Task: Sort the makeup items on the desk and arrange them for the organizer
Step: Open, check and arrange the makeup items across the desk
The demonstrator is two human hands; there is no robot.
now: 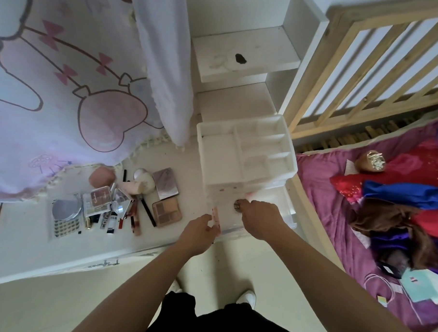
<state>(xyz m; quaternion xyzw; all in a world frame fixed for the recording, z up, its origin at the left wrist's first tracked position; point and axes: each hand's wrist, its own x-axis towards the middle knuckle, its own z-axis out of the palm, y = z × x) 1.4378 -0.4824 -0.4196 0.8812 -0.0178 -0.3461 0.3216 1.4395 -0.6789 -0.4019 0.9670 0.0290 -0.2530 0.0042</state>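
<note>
A white plastic organizer [244, 147] stands on the white desk [26, 252], its lower clear drawer [284, 206] pulled out toward me. My right hand [260, 219] is in the drawer, its fingers holding a small round item [237, 205] with dark lettering. My left hand [200, 231] pinches a slim pink item [216, 217] at the drawer's left front corner. Left of the organizer lies a pile of makeup: an eyeshadow palette [167, 211], a mauve compact [165, 183], a round silver compact [66, 208], a pink sponge [102, 177], tubes and pencils.
A pink cartoon-print curtain [66, 84] hangs over the desk's back left. White shelves [245, 56] rise behind the organizer. A wooden bed frame [367, 72] and a bed with purple bedding [336, 221] and clothes stand right. The floor lies below.
</note>
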